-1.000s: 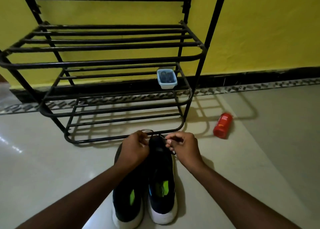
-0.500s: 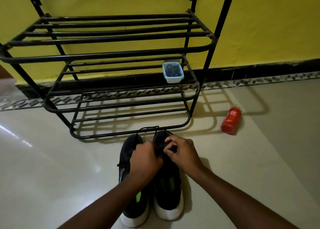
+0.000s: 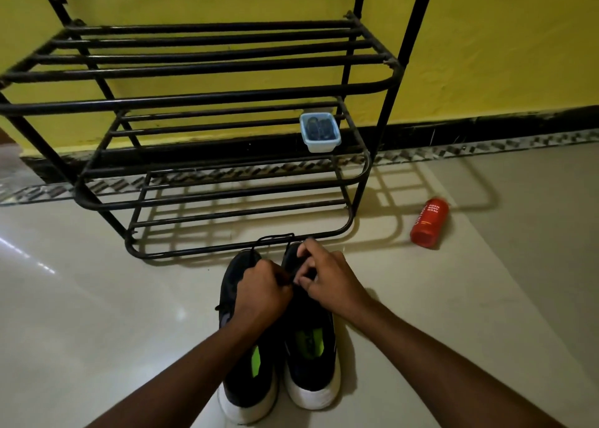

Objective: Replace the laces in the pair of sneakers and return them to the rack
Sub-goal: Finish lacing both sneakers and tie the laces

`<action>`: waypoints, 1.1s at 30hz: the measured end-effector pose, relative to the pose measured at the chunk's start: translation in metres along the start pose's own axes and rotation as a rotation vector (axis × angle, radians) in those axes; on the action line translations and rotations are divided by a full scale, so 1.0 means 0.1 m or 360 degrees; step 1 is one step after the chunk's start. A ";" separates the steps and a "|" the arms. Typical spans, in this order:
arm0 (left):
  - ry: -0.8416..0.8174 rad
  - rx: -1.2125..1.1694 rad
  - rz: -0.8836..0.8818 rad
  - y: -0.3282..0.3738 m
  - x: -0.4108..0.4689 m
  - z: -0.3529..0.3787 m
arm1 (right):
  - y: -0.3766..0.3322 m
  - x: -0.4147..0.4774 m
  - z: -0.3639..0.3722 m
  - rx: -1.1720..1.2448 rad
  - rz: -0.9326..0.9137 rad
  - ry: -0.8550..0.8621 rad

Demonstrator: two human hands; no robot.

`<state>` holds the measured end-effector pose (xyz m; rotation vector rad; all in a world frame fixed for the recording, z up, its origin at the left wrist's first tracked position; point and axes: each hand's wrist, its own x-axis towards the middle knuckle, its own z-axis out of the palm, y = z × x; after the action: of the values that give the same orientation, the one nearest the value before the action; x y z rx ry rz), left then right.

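Two black sneakers with white heels and green insoles stand side by side on the floor, toes toward the rack: the left sneaker [image 3: 241, 372] and the right sneaker [image 3: 311, 356]. A black lace [image 3: 275, 238] loops out past their toes. My left hand [image 3: 262, 293] is closed on the lace over the front of the right sneaker. My right hand [image 3: 327, 278] pinches the lace at the right sneaker's eyelets. The black metal shoe rack [image 3: 207, 100] stands just beyond, its shelves bare of shoes.
A small pale blue tub [image 3: 320, 132] holding dark items sits on the rack's middle shelf at the right. A red bottle [image 3: 429, 223] lies on the tiled floor to the right. A yellow wall with a black skirting runs behind.
Both hands have drawn back from the toe toward the middle of the right sneaker, closer together. The camera has moved nearer, so the rack looks larger.
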<state>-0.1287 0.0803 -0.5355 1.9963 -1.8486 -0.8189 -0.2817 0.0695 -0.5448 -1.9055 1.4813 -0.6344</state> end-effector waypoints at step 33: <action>-0.0055 -0.0163 -0.0166 0.01 0.08 -0.02 | 0.12 -0.11 0.21 0.0446 0.0246 0.0351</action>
<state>-0.1284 0.0717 -0.5355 2.0403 -1.6961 -0.9628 -0.2771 0.0818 -0.5677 -1.5312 1.5631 -0.9497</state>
